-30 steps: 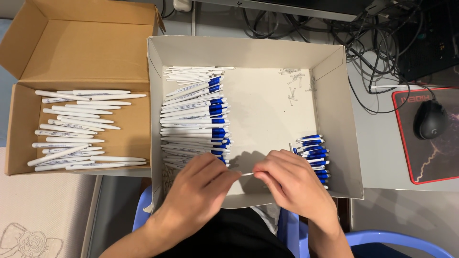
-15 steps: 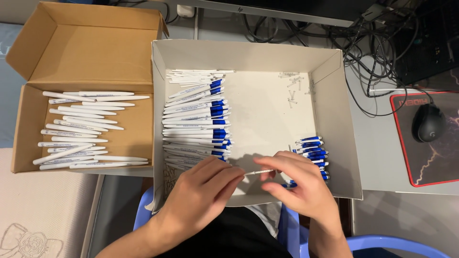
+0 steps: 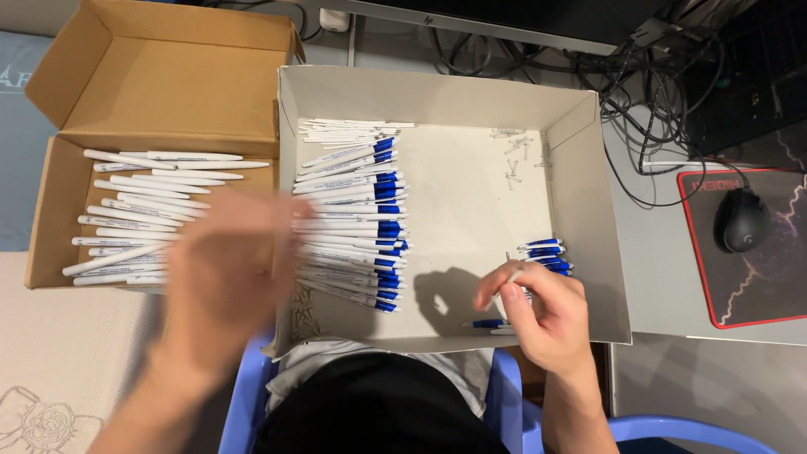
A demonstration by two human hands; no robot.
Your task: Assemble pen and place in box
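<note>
Over white box (image 3: 580,151), right hand (image 3: 542,315) pinching pen part (image 3: 511,276)

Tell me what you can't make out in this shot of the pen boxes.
- Left hand, head view: motion blur; whether it holds a pen cannot be told.
- Right hand: its fingers cover most of a thin white part, so what it is stays unclear.
- Small parts at the white box's far corner: too small to identify.
- Pens in the brown box: the blurred hand covers their right ends.
</note>
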